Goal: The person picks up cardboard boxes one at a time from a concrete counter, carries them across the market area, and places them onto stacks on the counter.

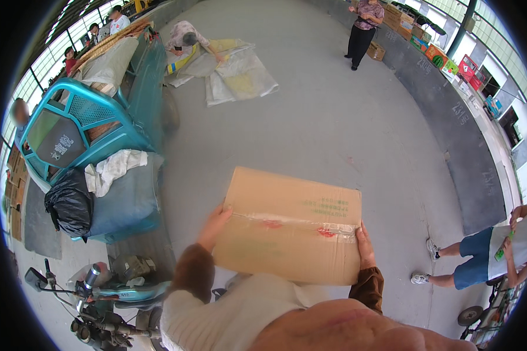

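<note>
The left hand [216, 226] and right hand [365, 247], both partly curled, clasped the left and right edges of a cardboard box [290, 243].

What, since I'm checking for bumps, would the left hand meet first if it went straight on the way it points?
Likely the cardboard box: the left hand rests against its left edge, pointing forward and inward. What lies under the box there is hidden, so depth is unclear.

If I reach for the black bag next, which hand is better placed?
Probably your left hand: it's on the left edge of the box, nearer the black bag. Your right hand is at the opposite edge. Both hold it, so neither is free.
</note>
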